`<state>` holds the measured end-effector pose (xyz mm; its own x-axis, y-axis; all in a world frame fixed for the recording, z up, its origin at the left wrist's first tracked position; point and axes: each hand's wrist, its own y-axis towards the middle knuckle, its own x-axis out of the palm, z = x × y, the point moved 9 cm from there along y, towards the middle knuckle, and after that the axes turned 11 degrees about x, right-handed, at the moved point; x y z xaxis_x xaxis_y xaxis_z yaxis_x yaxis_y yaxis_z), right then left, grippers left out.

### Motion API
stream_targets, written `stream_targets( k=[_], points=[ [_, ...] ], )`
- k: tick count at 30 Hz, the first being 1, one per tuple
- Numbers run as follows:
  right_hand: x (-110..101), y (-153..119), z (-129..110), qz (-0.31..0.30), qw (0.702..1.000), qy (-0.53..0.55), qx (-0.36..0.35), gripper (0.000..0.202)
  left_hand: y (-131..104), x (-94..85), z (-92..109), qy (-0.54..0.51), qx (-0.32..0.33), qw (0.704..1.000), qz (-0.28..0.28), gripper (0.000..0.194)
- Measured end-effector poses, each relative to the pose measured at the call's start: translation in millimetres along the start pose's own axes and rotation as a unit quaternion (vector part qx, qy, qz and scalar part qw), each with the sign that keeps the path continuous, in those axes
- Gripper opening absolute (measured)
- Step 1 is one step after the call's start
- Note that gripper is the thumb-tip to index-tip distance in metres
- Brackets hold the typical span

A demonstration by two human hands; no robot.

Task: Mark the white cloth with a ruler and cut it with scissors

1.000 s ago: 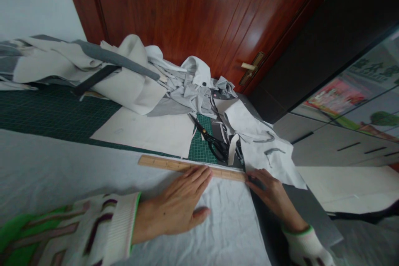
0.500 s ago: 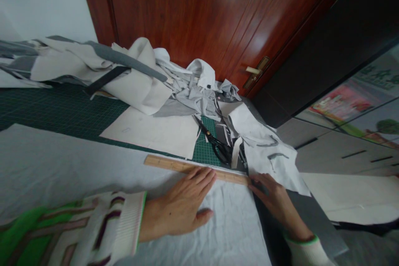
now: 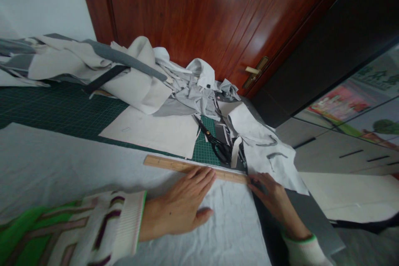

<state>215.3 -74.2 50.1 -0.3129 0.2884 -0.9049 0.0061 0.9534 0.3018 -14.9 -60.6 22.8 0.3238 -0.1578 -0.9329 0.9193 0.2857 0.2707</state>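
A wooden ruler (image 3: 168, 163) lies along the far edge of a light grey-white cloth (image 3: 93, 166). My left hand (image 3: 187, 199) rests flat on the cloth with its fingers stretched across the ruler and the thumb apart. At the ruler's right end, beside the cloth's edge, my right hand (image 3: 269, 191) has its thumb and fingertips closed on the end of the ruler. Just beyond the ruler lie black-handled scissors (image 3: 215, 141), their blades pointing away to the left. An off-white cloth piece (image 3: 152, 131) lies flat beyond the ruler, left of the scissors.
Under the cloths is a green cutting mat (image 3: 59, 108) with grid lines. Heaped grey and cream fabric (image 3: 134, 70) runs along the back, before a red-brown door (image 3: 187, 12). More white fabric (image 3: 268, 153) lies right of the scissors. A dark cabinet (image 3: 311, 58) stands at the right.
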Motion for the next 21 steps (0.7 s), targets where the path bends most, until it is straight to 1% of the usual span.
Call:
stream_targets(
  k=[5, 8, 11, 13, 17, 19, 21],
  points=[
    [-2.5, 0.7, 2.8, -0.01, 1.0, 0.004, 0.004, 0.028, -0.2, 0.0, -0.4, -0.002, -0.001, 1.0, 0.004, 0.071],
    [-12.1, 6.1, -1.0, -0.018, 0.999, 0.017, 0.02, 0.027, 0.5, -0.3, 0.3, 0.002, -0.002, 1.0, -0.009, 0.071],
    [-24.1, 16.1, -16.9, -0.017, 0.997, 0.048, 0.051, 0.026, 0.6, -1.8, 1.1, -0.005, -0.007, 1.0, -0.012, 0.072],
    [-25.9, 25.0, -33.9, -0.032, 0.992, 0.095, 0.075, 0.025, 0.2, -1.1, 1.5, -0.013, -0.012, 1.0, -0.016, 0.072],
    [-10.2, 46.4, -66.1, -0.086, 0.962, 0.227, 0.127, 0.026, -1.2, 1.7, 1.4, -0.022, -0.025, 0.999, -0.025, 0.071],
    [3.8, 57.7, -79.9, -0.119, 0.945, 0.273, 0.134, 0.026, -1.6, 0.2, 1.5, -0.023, -0.028, 0.999, -0.017, 0.071],
    [20.9, 67.4, -92.8, -0.165, 0.931, 0.299, 0.128, 0.027, -1.7, -1.2, 2.1, -0.019, -0.027, 0.999, -0.011, 0.07]
  ],
)
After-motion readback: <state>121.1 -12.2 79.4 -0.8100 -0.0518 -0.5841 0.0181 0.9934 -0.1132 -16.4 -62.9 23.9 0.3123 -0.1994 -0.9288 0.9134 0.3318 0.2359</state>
